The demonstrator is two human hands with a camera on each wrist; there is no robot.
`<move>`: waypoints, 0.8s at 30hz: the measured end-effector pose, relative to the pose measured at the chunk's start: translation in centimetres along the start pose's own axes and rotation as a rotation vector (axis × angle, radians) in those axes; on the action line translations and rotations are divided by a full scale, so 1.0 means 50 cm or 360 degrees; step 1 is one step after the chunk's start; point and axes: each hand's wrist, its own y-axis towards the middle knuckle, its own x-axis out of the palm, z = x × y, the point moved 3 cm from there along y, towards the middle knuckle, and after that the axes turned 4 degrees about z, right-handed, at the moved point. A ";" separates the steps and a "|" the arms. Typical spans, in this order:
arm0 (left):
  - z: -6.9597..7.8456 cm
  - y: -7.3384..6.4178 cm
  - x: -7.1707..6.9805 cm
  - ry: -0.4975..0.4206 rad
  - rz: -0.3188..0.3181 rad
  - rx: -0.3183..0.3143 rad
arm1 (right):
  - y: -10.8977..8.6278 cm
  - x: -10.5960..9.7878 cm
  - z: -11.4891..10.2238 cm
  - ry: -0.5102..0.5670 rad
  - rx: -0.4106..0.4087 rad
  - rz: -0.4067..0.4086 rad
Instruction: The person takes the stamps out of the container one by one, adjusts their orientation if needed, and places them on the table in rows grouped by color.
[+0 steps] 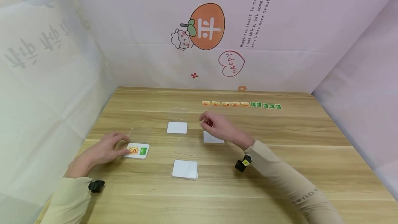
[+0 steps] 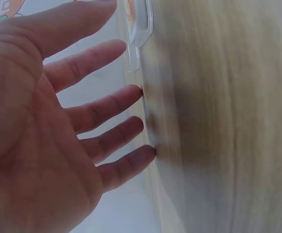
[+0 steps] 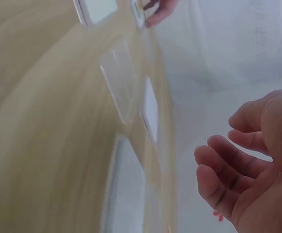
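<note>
My left hand is beside a white card at the left, which bears an orange picture piece and a green one. Its thumb reaches the card's left edge; whether it presses there I cannot tell. In the left wrist view the fingers are spread, with nothing in the palm. My right hand hovers above a blank white card and partly covers it. Its fingers are loosely bent, and the right wrist view shows nothing between them.
Two more blank white cards, one at centre and one nearer, lie on the wooden table. Clear plastic covers lie behind cards. Along the back runs a row of small orange pieces and green pieces, before a printed cloth wall.
</note>
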 end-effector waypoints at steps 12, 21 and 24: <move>-0.006 -0.001 0.007 0.0021 -0.0037 -0.0074 | 0.013 0.079 -0.063 -0.0029 -0.0165 -0.0164; -0.003 -0.003 0.008 0.0024 -0.0078 -0.0082 | 0.028 0.106 -0.098 0.0014 -0.0218 -0.0207; -0.003 -0.004 0.009 0.0016 -0.0094 -0.0085 | 0.030 0.118 -0.106 0.0019 -0.0229 -0.0214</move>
